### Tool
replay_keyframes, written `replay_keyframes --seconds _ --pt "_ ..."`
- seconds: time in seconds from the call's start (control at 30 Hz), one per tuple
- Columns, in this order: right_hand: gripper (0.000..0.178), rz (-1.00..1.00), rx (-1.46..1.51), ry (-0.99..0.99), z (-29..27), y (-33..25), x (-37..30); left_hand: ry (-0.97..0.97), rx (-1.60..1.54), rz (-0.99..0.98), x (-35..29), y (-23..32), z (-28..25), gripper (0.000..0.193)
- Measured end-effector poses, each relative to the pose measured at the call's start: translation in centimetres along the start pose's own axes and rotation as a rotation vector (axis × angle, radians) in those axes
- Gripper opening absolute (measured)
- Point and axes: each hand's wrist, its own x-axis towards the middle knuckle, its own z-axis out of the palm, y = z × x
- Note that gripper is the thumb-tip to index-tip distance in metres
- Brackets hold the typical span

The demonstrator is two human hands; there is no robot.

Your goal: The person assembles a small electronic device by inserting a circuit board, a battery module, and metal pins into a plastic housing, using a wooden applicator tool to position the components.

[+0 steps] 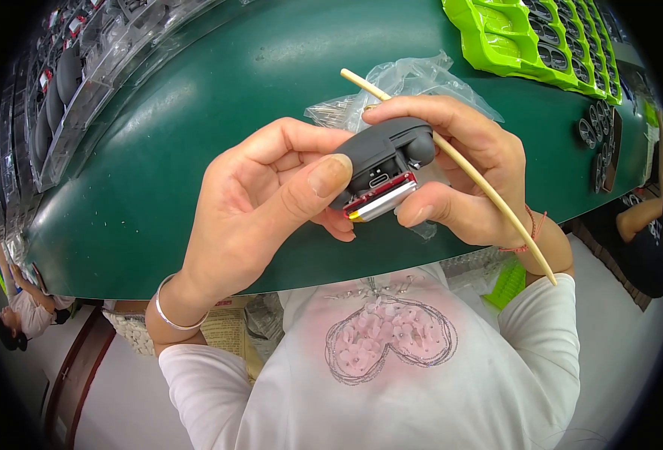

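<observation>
Left hand (241, 202) pinches the likely light, rigid plastic housing (380, 146); right hand (494, 159) curls around a stick (489, 192). Grip sides, sparing circuit board (380, 193).

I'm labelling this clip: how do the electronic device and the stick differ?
The electronic device is chunky and dark grey; the stick is thin and pale tan. The device exposes a red circuit board; the stick is plain. Both are held, the stick in the right hand.

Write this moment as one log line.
left hand: holds grey device | right hand: holds pale stick | plastic bag: beyond, on green table
</observation>
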Motion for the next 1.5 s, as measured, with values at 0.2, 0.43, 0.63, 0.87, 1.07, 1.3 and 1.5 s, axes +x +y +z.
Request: replay_keyframes --seconds 0.2,0.43,0.63,0.87,1.07,1.3,1.5 --pt "0.073 -0.058 0.007 0.010 0.13 0.26 0.15 -0.013 0.010 0.002 0.07 -0.19 -0.17 0.036" --pt "0.073 -0.044 0.020 0.009 0.21 0.20 0.14 -0.051 0.000 -0.031 0.12 -0.06 -0.57 0.035" --pt "0.072 -0.048 0.007 0.011 0.20 0.25 0.13 -0.041 0.025 -0.022 0.17 -0.09 -0.55 0.035" --pt "0.073 -0.066 -0.026 0.021 0.11 0.32 0.27 -0.052 -0.039 -0.101 0.06 0.09 -0.31 0.037" --pt "0.073 -0.078 -0.039 0.019 0.17 0.26 0.16 -0.048 -0.037 -0.117 -0.03 0.20 -0.23 0.037" --pt "0.072 -0.081 -0.053 0.008 0.13 0.37 0.21 -0.095 -0.147 -0.156 0.28 -0.01 -0.53 0.036" --pt "0.071 -0.044 -0.025 0.010 0.16 0.25 0.08 -0.093 -0.141 -0.156 0.29 0.01 -0.54 0.035"
